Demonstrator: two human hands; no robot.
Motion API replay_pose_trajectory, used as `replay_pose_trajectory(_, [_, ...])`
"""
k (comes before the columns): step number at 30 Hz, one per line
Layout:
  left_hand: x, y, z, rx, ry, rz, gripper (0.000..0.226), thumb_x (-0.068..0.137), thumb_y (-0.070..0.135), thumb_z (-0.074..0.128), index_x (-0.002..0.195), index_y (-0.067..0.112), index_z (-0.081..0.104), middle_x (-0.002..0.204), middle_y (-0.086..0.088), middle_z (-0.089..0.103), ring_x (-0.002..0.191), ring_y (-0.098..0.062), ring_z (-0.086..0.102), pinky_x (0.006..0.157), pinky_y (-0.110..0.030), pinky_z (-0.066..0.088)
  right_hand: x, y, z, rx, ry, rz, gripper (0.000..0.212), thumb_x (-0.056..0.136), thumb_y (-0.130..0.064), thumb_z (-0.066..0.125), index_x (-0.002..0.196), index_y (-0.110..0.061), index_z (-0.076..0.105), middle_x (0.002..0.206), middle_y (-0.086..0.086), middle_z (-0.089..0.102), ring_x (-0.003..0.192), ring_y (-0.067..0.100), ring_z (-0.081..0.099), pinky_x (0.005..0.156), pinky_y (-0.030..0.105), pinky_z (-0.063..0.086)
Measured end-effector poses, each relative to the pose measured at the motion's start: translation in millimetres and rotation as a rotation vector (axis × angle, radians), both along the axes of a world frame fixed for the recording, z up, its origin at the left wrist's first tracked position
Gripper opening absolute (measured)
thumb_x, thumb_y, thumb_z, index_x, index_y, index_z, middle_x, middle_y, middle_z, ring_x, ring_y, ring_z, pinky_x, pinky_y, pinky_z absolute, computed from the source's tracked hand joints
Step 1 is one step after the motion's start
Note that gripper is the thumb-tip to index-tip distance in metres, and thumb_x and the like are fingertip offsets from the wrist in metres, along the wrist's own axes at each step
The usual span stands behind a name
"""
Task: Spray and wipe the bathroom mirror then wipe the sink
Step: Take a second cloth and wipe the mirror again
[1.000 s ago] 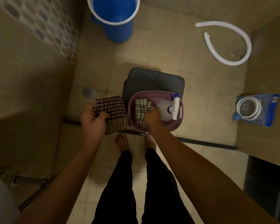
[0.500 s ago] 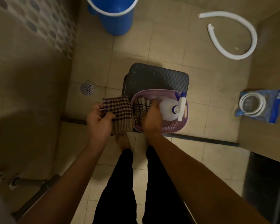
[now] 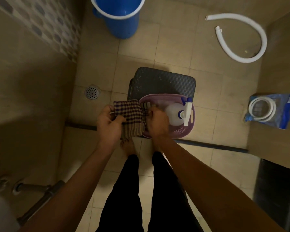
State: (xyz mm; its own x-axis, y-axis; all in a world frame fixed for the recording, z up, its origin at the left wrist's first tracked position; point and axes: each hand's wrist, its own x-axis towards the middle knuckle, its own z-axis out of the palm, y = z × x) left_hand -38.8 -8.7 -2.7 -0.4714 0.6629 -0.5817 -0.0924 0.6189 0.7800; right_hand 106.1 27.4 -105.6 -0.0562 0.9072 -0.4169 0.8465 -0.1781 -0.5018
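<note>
Left hand (image 3: pixel 109 126) grips a checked cloth (image 3: pixel 129 117); right hand (image 3: pixel 156 123) reaches into the purple basket (image 3: pixel 190 126), grasp unclear; taking the spray bottle (image 3: pixel 173 113) by its neck looks wisest.

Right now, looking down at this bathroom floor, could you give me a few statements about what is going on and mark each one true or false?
1. The left hand grips a checked cloth. True.
2. The spray bottle stands upright on the floor tiles. False: it lies on its side in the purple basket.
3. The purple basket sits on a dark stool. True.
4. The blue bucket is next to the person's feet. False: it stands beyond the stool, at the top of the view.
5. The right hand is lifting the white hose. False: it reaches into the basket, and the hose lies on the floor away from it.
</note>
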Motion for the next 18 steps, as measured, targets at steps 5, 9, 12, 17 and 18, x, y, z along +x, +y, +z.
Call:
replay_pose_trajectory(5, [11,9,31,0.037,-0.128,-0.088,0.031,0.083,-0.017,0.044,0.090,0.009,0.059,0.083,-0.004,0.067,0.071,-0.004,0.066,0.061,-0.020,0.055,3,2,65,0.004,0.560,-0.368,0.018,0.099,-0.029,0.052,0.098,-0.017,0.065,0.089,-0.007,0.067,0.084,0.001,0.062,0.077,0.016,0.051])
replay_pose_trajectory(9, [20,11,58,0.076,-0.283,-0.181,0.038,0.080,-0.018,0.037,0.092,0.009,0.061,0.085,-0.002,0.067,0.074,-0.004,0.065,0.064,-0.018,0.054,16,11,121,-0.606,1.100,-0.670,0.056,0.090,-0.058,0.046,0.097,-0.006,0.068,0.092,0.011,0.074,0.086,0.022,0.072,0.087,0.042,0.055])
replay_pose_trajectory(12, [27,10,70,0.054,-0.372,-0.174,0.039,0.079,-0.017,0.037,0.091,0.009,0.063,0.085,-0.001,0.068,0.077,-0.010,0.065,0.065,-0.020,0.054,30,8,147,-0.705,1.253,-0.842,0.078,0.103,-0.048,0.024,0.056,-0.008,0.072,0.054,0.003,0.070,0.050,0.005,0.067,0.055,0.024,0.055])
replay_pose_trajectory(17, [24,-1,81,-0.048,-0.307,-0.159,0.031,0.083,-0.012,0.043,0.101,0.006,0.062,0.095,-0.007,0.069,0.089,-0.022,0.064,0.076,-0.034,0.053,38,-14,128,-0.968,1.384,-0.706,0.089,0.079,-0.080,0.043,0.125,-0.007,0.065,0.134,0.020,0.058,0.123,0.034,0.057,0.107,0.050,0.042])
replay_pose_trajectory(18, [21,-5,82,-0.064,-0.276,-0.163,0.029,0.085,-0.011,0.045,0.102,0.005,0.061,0.098,-0.009,0.069,0.091,-0.023,0.064,0.079,-0.036,0.052,39,-15,126,-1.012,1.397,-0.630,0.089,0.077,-0.076,0.054,0.132,-0.007,0.059,0.140,0.021,0.053,0.128,0.037,0.051,0.112,0.053,0.035])
